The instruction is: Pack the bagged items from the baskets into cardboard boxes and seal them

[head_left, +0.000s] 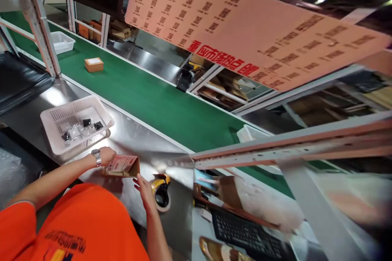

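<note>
A small cardboard box (122, 164) with a printed pinkish top is held above the metal worktop, its right end open. My left hand (107, 156), with a metal watch at the wrist, is closed on the box's left end; some of its fingers are hidden. My right hand (145, 191) is at the open end, fingers apart, one fingertip touching the box edge. Just right of that hand lies a yellow and black tape dispenser (160, 191) with a roll of tape. Beyond my left hand, a white perforated basket (50, 130) contains several small clear bags, some with black items.
A green conveyor belt (131, 98) runs behind the metal worktop, carrying a small brown box (94, 65) and a white basket (63, 43). A metal frame post (275, 140) crosses at right, near a keyboard (248, 232). Overhead hangs a pink code board (245, 28).
</note>
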Demonstrator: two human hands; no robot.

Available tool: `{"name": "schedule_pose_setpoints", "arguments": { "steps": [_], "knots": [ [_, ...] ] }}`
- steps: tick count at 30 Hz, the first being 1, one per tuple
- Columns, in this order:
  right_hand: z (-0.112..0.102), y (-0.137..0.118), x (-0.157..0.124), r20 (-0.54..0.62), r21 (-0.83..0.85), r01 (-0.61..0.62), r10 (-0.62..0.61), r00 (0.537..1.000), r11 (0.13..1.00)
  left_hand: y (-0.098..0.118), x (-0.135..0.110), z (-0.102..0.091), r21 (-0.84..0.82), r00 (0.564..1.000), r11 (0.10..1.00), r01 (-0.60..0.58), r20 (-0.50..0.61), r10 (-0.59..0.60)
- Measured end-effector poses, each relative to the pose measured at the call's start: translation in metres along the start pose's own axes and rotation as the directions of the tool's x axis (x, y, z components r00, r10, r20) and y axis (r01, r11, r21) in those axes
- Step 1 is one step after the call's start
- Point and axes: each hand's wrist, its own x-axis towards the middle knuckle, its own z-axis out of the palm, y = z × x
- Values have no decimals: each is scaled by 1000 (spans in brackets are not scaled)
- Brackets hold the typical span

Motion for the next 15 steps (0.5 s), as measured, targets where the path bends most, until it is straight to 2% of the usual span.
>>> {"name": "schedule_pose_setpoints", "arguments": {
  "steps": [5,8,11,15],
  "knots": [
    [7,-2,-2,-39,22,14,-13,999,1000,7,5,5,69,998,997,46,-39,-43],
    [6,-6,-5,-42,8,12,-12,999,1000,-3,6,6,59,994,996,73,-91,-68],
    [-1,-8,-8,-43,-97,45,-49,998,994,-40,5,-3,9,970,989,145,-200,-140],
    [-18,-7,-9,-1,-372,124,-134,991,920,-117,-16,-23,-85,865,934,348,-355,-355]
  ]
}}
